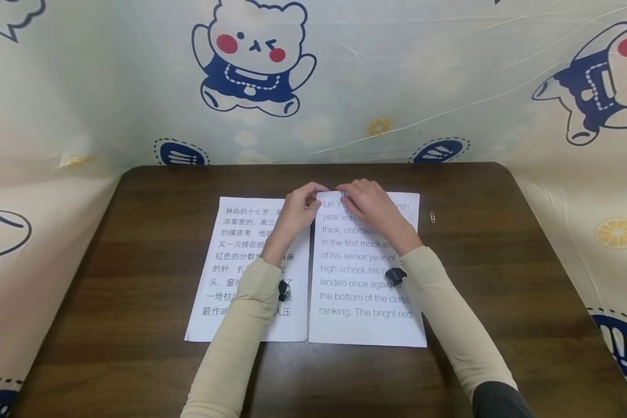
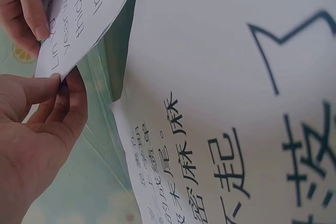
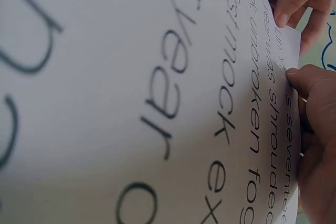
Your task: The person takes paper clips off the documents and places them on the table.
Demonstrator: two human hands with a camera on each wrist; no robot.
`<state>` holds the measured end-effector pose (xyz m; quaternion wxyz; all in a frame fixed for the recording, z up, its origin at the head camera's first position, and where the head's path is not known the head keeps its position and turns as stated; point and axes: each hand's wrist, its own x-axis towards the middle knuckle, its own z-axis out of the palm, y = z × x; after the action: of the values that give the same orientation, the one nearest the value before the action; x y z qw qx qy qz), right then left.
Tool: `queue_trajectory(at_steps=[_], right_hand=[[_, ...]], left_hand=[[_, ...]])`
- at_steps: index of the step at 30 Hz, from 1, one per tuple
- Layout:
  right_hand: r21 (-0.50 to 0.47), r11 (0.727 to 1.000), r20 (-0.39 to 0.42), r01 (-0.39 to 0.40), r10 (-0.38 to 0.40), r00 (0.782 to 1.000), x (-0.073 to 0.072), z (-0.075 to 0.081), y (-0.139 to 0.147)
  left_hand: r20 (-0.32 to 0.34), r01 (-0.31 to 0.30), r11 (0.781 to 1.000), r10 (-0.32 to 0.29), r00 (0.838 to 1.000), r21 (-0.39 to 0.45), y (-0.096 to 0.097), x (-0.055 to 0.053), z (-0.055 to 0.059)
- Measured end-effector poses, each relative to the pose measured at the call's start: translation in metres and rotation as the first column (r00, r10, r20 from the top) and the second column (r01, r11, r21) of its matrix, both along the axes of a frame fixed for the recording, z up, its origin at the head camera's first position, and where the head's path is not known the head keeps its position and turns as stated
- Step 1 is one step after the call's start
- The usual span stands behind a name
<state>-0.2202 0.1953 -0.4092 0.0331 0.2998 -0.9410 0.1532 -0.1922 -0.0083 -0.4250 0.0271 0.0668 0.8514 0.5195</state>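
Two sheets of paper lie side by side on the table. The right sheet (image 1: 363,328) carries large English print, the left sheet (image 1: 240,331) Chinese print. At the English sheet's top left corner, my left hand (image 1: 299,209) pinches the paper between thumb and fingers, as the left wrist view shows with that hand (image 2: 50,114). My right hand (image 1: 373,208) grips the top edge a little to the right, thumb on the printed face and fingers behind. In the right wrist view the right hand (image 3: 317,124) holds the edge, and the sheet (image 3: 105,129) bends.
A paper clip (image 1: 432,217) lies just right of the English sheet, beside a small green object (image 1: 424,217) that is too small to tell. The brown table (image 1: 110,278) has a rounded far edge, with a cartoon-print curtain (image 1: 345,75) behind it.
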Motion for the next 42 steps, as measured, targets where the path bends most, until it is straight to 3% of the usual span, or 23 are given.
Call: queue_trajectory(at_steps=[19, 24, 30, 36, 42], right_hand=[[-0.087, 0.996, 0.020, 0.027, -0.025, 0.999, 0.0018, -0.0076, -0.0001], [-0.153, 0.987, 0.014, 0.041, -0.039, 0.999, 0.0025, -0.0078, -0.0014], [-0.228, 0.972, 0.020, 0.055, -0.052, 0.998, 0.0016, -0.0068, -0.0042], [-0.282, 0.951, 0.102, 0.129, -0.104, 0.989, 0.0011, -0.0061, -0.0054], [-0.393, 0.900, 0.148, 0.188, -0.140, 0.979, 0.0020, -0.0046, -0.0044]], left_hand=[[0.009, -0.002, 1.000, 0.002, 1.000, -0.006, 0.0000, 0.0014, -0.0003], [0.006, -0.001, 1.000, 0.001, 1.000, -0.009, 0.0000, 0.0004, 0.0005], [-0.010, -0.008, 1.000, 0.008, 1.000, -0.009, -0.0005, -0.0012, 0.0010], [-0.015, -0.010, 1.000, 0.010, 1.000, -0.007, -0.0004, -0.0010, 0.0012], [-0.006, -0.017, 1.000, 0.017, 1.000, -0.012, -0.0005, 0.0002, 0.0017]])
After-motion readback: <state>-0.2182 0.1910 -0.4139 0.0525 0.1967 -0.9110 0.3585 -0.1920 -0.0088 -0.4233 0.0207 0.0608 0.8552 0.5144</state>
